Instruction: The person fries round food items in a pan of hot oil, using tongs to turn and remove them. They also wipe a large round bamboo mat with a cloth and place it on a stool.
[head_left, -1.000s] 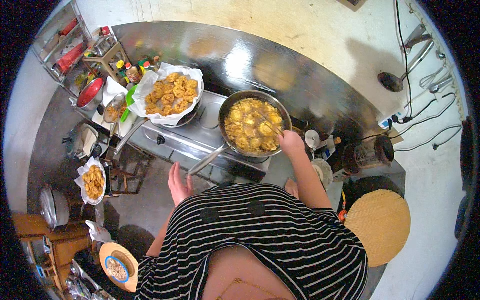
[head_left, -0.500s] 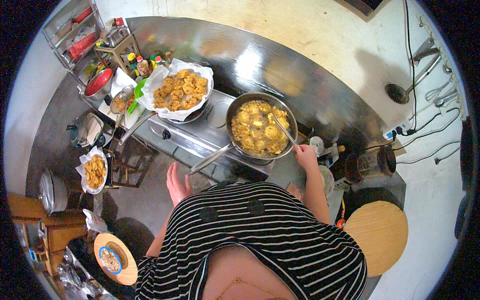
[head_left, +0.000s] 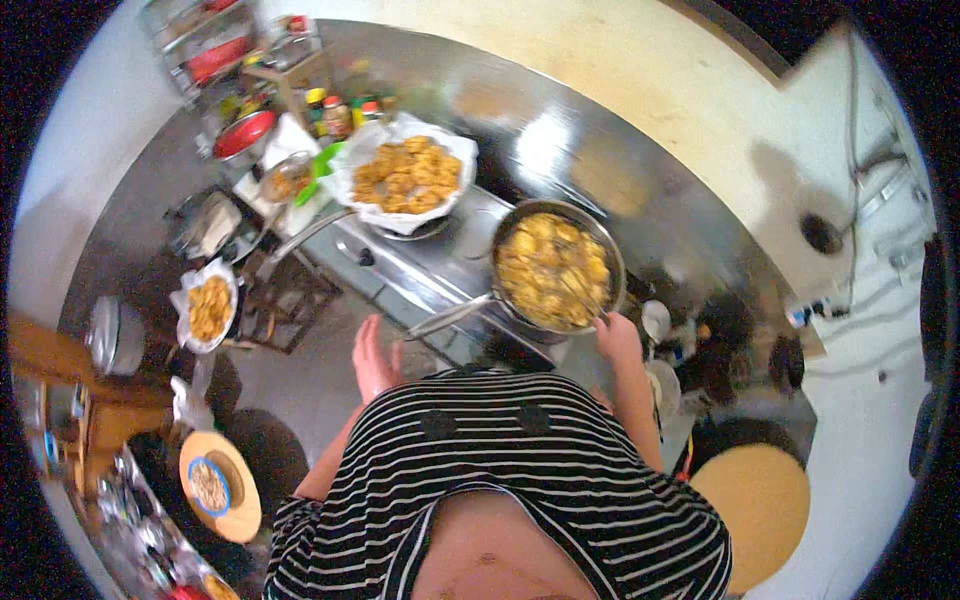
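On the right burner of the stove (head_left: 480,222) a frying pan (head_left: 617,262) holds golden pieces in bubbling oil. My right hand (head_left: 620,340) is closed at the pan's lower right edge, round a thin metal utensil (head_left: 586,303) that reaches into the oil. Blur hides the utensil's tip. Left of the pan handle (head_left: 450,318), my left hand (head_left: 378,360) is held in the air, fingers stretched and holding nothing. A second pan lined with white paper (head_left: 345,170), full of browned fried pieces (head_left: 408,175), stands on the left burner.
A paper-lined dish of fried pieces (head_left: 209,308) stands at the left. Beyond it are a lidded pot (head_left: 112,335) and a round wooden stool (head_left: 245,480). Bottles (head_left: 337,118) and a red-lined bowl (head_left: 245,137) line the back left. Another round stool (head_left: 765,510) is at right.
The whole view has swung, so the stove sits farther right and lower. The utensil lies lower in the pan, toward its right side. My left hand stays open beside the pan handle.
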